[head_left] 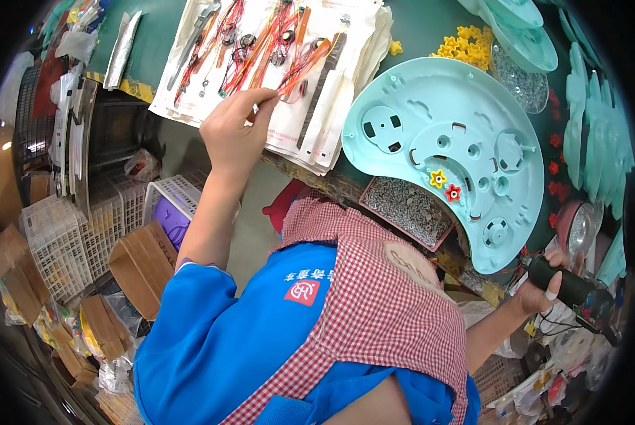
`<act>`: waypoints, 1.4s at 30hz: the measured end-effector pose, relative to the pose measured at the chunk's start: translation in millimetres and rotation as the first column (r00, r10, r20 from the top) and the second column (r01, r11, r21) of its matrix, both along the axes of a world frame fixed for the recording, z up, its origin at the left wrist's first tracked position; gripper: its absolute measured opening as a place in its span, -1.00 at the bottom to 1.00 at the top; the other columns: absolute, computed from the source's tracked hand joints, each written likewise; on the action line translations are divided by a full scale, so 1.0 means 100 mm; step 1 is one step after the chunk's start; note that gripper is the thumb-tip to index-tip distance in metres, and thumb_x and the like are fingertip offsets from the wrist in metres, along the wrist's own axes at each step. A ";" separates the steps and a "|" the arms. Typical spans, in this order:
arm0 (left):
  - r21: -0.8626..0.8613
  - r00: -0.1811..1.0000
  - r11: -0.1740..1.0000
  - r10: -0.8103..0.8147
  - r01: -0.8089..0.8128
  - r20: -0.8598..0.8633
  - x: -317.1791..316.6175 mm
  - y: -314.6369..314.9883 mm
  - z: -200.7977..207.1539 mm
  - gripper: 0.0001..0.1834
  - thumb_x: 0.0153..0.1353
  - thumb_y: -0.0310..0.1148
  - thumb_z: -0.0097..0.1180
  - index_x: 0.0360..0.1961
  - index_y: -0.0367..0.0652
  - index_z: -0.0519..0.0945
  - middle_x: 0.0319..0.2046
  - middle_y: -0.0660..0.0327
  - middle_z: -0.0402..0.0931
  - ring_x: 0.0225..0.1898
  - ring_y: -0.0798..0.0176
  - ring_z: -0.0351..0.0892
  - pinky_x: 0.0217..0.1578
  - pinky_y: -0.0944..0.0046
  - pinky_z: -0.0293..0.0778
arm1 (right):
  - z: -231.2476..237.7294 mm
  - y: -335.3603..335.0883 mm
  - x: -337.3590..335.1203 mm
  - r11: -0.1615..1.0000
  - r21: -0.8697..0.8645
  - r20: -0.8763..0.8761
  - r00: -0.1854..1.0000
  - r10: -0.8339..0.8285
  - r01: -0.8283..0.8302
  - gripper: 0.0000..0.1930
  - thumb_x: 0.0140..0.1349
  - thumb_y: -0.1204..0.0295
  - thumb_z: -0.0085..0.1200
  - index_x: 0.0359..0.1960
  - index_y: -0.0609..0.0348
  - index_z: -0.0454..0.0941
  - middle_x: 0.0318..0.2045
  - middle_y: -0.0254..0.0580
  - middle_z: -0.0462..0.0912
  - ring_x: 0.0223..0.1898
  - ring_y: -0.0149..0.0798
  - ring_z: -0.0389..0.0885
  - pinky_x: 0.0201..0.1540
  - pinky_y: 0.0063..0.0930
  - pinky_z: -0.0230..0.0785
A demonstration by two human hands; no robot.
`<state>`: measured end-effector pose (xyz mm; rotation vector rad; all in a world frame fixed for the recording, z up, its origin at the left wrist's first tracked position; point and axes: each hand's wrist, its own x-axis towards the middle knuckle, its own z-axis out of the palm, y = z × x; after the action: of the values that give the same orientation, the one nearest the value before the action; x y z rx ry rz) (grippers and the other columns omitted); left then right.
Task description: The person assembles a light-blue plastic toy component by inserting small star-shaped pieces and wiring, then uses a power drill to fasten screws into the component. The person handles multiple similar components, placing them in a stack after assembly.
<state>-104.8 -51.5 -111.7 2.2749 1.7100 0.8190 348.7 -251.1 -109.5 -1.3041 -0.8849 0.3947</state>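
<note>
My left hand (pixel 236 127) is raised over the near edge of the white sheets, thumb and forefinger pinched together. Its fingertips come right up to a bundle of red and orange wires (pixel 289 60); whether anything is between them is too small to make out. At the right, my right hand (pixel 542 289) is wrapped round a black electric screwdriver (pixel 569 287). Between the hands lies a pale turquoise crescent-shaped plastic shell (pixel 416 92), its inner side with posts and openings facing up. A yellow star-shaped piece (pixel 438 178) and a red one (pixel 452 193) sit on it.
A pink tray of small screws (pixel 406 209) is partly under the shell. Yellow star pieces (pixel 466 46) lie beyond it, beside a bag of clear parts (pixel 519 78). More turquoise shells (pixel 597 134) stand at right, near a round bowl (pixel 579 225). Crates (pixel 55 241) and cartons (pixel 144 269) fill the left.
</note>
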 end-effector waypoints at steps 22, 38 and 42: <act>-0.213 0.999 0.976 0.036 -0.039 -0.019 0.44 0.85 -0.10 -0.75 0.06 -0.22 0.18 -0.33 -0.15 0.69 -0.51 0.20 0.65 -0.46 0.33 0.62 -0.36 0.26 0.49 | 0.03 -0.04 -0.07 1.000 0.023 -0.068 0.998 -0.002 0.004 -0.28 0.06 0.30 0.17 0.24 0.40 0.19 -0.44 -0.15 0.44 -0.32 -0.22 0.40 -0.10 -0.31 0.27; -0.190 0.385 0.792 -0.061 0.580 0.921 1.09 0.54 0.48 -0.82 0.33 -0.40 0.01 -0.12 -0.23 0.53 -0.47 0.27 0.54 -0.48 0.41 0.47 -0.40 0.45 0.37 | 0.52 0.02 -0.80 0.814 0.345 -0.538 0.613 0.579 -0.467 -0.17 0.04 0.25 0.30 0.34 0.12 0.12 -0.42 -0.37 0.39 -0.36 -0.40 0.34 -0.17 -0.41 0.19; 0.124 0.821 0.856 -0.517 0.502 0.240 1.16 0.29 0.09 -0.87 0.16 -0.39 0.15 -0.26 -0.12 0.60 -0.48 0.19 0.61 -0.46 0.11 0.61 -0.42 0.20 0.48 | 0.34 0.25 -1.30 0.945 0.167 -0.430 0.841 0.327 -0.282 -0.16 0.06 0.21 0.29 0.31 0.16 0.08 -0.46 -0.28 0.44 -0.40 -0.37 0.38 -0.22 -0.39 0.26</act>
<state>11.7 -22.9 -102.2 2.3549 0.8998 0.9897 218.9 -226.4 -75.7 -0.9196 -0.6991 0.8618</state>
